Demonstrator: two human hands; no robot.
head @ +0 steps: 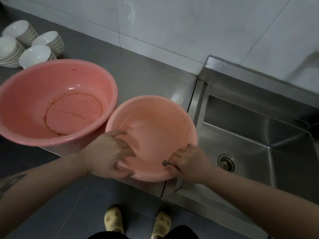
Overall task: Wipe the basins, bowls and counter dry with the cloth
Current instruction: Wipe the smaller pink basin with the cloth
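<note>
I stand at a steel counter (138, 73) with two pink plastic basins before me. The smaller basin (155, 125) sits at the counter's front edge, just beside the sink (259, 135) and touching the larger basin (57, 100), which shows brown residue rings inside. I judge the small basin light, thin-walled and a little flexible, probably slick if wet, so its rolled rim is the best place to hold. My left hand (110, 152) grips the near rim, fingers spread inside, thumb underneath. My right hand (186, 163) grips the rim's right side, fingers curled over the edge. Both forearms reach forward and inward. I see no cloth. Stacked white bowls (29, 45) wait at the far left.
</note>
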